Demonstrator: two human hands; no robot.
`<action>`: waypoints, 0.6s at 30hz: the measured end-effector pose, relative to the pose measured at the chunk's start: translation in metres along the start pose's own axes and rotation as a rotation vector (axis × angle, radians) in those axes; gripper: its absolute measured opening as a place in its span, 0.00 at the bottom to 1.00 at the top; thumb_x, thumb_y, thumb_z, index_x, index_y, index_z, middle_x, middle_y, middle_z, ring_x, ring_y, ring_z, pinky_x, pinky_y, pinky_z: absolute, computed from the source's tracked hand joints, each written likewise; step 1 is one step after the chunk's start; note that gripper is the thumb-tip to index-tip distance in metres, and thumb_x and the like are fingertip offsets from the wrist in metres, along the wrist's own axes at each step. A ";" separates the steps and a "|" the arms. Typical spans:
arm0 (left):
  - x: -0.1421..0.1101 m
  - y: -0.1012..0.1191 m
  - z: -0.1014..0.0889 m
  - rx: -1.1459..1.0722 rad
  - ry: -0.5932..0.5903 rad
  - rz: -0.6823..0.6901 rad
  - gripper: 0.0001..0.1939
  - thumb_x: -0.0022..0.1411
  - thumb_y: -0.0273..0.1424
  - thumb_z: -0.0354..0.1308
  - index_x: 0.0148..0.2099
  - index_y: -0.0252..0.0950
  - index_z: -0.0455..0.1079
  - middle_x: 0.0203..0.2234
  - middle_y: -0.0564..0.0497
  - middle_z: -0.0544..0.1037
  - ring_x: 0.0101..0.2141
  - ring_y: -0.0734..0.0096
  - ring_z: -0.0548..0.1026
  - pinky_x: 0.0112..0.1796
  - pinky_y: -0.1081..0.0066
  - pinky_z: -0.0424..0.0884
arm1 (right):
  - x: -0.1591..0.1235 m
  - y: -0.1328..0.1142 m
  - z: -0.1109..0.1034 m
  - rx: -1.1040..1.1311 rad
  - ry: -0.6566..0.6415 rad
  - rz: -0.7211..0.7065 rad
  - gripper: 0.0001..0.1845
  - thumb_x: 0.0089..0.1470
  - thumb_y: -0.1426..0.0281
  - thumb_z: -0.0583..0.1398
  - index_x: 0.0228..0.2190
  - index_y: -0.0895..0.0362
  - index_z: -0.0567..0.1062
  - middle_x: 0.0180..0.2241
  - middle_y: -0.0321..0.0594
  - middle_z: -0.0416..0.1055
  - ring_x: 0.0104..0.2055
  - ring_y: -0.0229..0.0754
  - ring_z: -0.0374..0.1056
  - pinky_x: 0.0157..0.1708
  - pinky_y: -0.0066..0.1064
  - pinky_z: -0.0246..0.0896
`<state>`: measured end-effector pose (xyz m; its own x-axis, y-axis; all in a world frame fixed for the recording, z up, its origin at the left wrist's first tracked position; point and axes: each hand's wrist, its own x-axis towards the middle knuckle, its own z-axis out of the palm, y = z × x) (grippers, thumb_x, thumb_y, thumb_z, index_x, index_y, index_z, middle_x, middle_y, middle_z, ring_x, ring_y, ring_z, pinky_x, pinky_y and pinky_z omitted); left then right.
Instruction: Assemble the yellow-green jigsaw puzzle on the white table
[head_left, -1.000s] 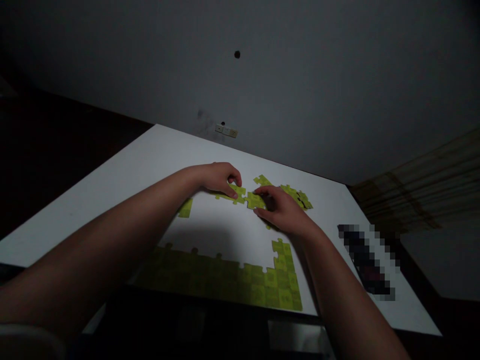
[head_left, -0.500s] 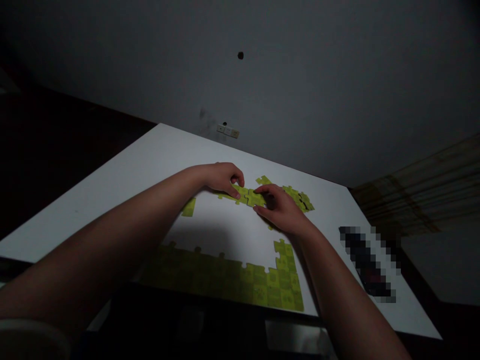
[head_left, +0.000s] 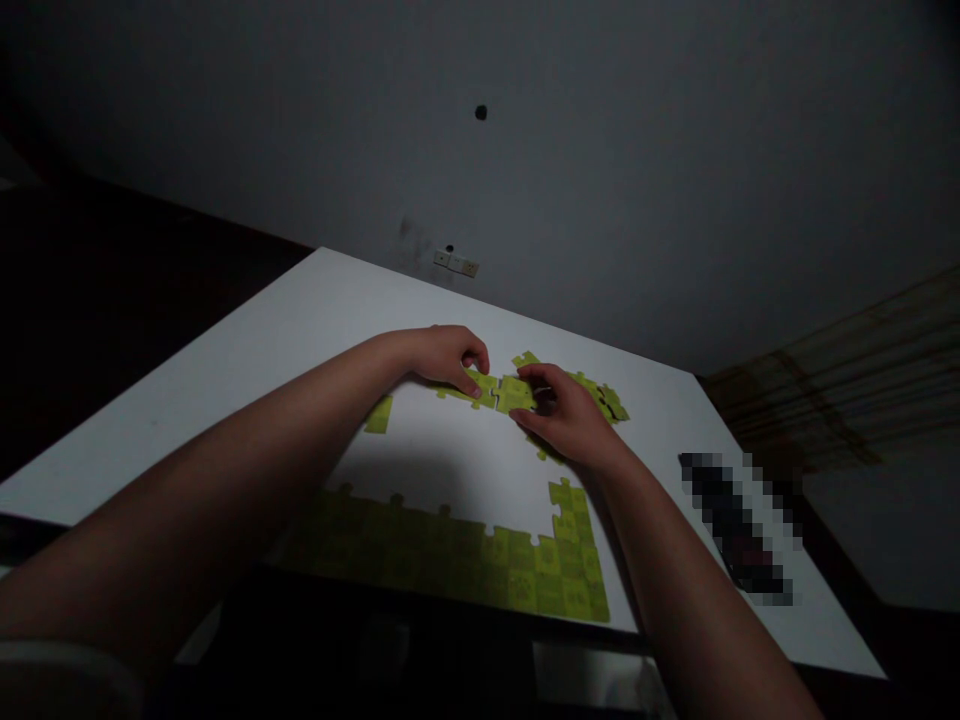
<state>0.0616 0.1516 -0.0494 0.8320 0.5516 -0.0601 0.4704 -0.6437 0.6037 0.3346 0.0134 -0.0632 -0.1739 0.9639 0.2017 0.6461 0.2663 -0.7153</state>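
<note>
Yellow-green jigsaw puzzle pieces lie on a white table. My left hand (head_left: 448,357) rests at the far strip of joined pieces (head_left: 480,388), its thumb and curled fingers gripping the strip's right end. Beside that end is another puzzle piece (head_left: 513,393), with a narrow gap between the two. My right hand (head_left: 566,415) has thumb and fingers closed about this piece's right side, and part of the piece is hidden by the hand. Nearer to me, a joined section (head_left: 525,570) runs along the front edge and up the right side.
A heap of loose pieces (head_left: 600,395) lies behind my right hand. A separate piece (head_left: 379,415) sits beside my left forearm. On the right of the white table (head_left: 262,330) is a dark, pixelated object (head_left: 731,520). A wall with sockets (head_left: 456,263) stands behind.
My right hand has shifted slightly right, and the piece in it has moved a little away from the strip, widening the gap. My left hand has stayed put.
</note>
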 end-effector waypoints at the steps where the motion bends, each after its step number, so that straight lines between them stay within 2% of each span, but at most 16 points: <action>1: 0.000 0.001 0.000 0.002 0.001 0.002 0.28 0.56 0.46 0.74 0.56 0.39 0.85 0.44 0.46 0.84 0.41 0.60 0.78 0.41 0.65 0.68 | 0.000 0.000 0.000 0.006 0.001 0.001 0.31 0.53 0.64 0.75 0.58 0.47 0.80 0.57 0.49 0.81 0.57 0.59 0.78 0.57 0.56 0.76; 5: -0.001 0.002 0.000 0.013 0.009 -0.005 0.28 0.56 0.47 0.75 0.56 0.40 0.85 0.44 0.47 0.84 0.40 0.60 0.78 0.41 0.65 0.68 | 0.001 -0.003 -0.001 -0.009 0.016 0.019 0.30 0.53 0.63 0.74 0.58 0.48 0.82 0.50 0.46 0.83 0.50 0.56 0.79 0.51 0.51 0.77; 8: -0.001 0.001 0.000 0.005 0.003 -0.001 0.28 0.57 0.46 0.75 0.56 0.40 0.85 0.44 0.47 0.85 0.41 0.60 0.79 0.42 0.66 0.68 | 0.000 -0.007 -0.002 0.045 0.029 0.096 0.24 0.57 0.59 0.73 0.54 0.48 0.83 0.36 0.39 0.81 0.37 0.50 0.76 0.40 0.44 0.75; 10: -0.001 0.001 0.001 0.008 0.007 -0.001 0.28 0.56 0.46 0.75 0.56 0.39 0.85 0.45 0.46 0.85 0.41 0.60 0.79 0.42 0.66 0.68 | -0.001 -0.011 -0.003 0.144 -0.007 0.147 0.21 0.58 0.54 0.73 0.51 0.48 0.84 0.28 0.35 0.75 0.29 0.46 0.71 0.32 0.40 0.70; 12: -0.001 0.001 0.001 0.012 0.011 -0.003 0.28 0.56 0.46 0.76 0.56 0.39 0.85 0.45 0.46 0.85 0.41 0.60 0.79 0.42 0.66 0.68 | -0.004 -0.015 -0.004 0.205 -0.088 0.149 0.20 0.58 0.51 0.74 0.46 0.48 0.85 0.26 0.35 0.74 0.27 0.45 0.69 0.30 0.39 0.68; 14: -0.001 0.000 0.001 0.010 0.013 -0.003 0.28 0.56 0.45 0.76 0.56 0.39 0.85 0.45 0.46 0.85 0.42 0.61 0.79 0.42 0.67 0.68 | -0.004 -0.017 -0.007 0.163 -0.147 0.096 0.17 0.58 0.50 0.74 0.40 0.48 0.86 0.31 0.39 0.80 0.31 0.47 0.73 0.34 0.41 0.71; 15: -0.001 0.000 0.002 0.009 0.015 -0.001 0.28 0.56 0.45 0.76 0.56 0.39 0.85 0.45 0.46 0.85 0.42 0.61 0.79 0.42 0.67 0.69 | -0.004 -0.016 -0.008 0.101 -0.134 0.065 0.15 0.59 0.51 0.74 0.38 0.48 0.87 0.35 0.42 0.83 0.35 0.49 0.75 0.39 0.43 0.73; 18: 0.000 0.000 0.002 0.007 0.019 -0.010 0.28 0.57 0.45 0.75 0.57 0.39 0.85 0.46 0.45 0.85 0.42 0.60 0.79 0.43 0.66 0.69 | 0.001 -0.008 -0.012 -0.176 0.091 0.028 0.15 0.64 0.53 0.68 0.39 0.49 0.88 0.43 0.48 0.86 0.48 0.57 0.78 0.53 0.52 0.74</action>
<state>0.0622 0.1505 -0.0516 0.8216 0.5677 -0.0511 0.4807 -0.6419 0.5974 0.3385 0.0123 -0.0490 -0.0916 0.9641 0.2490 0.7708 0.2270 -0.5952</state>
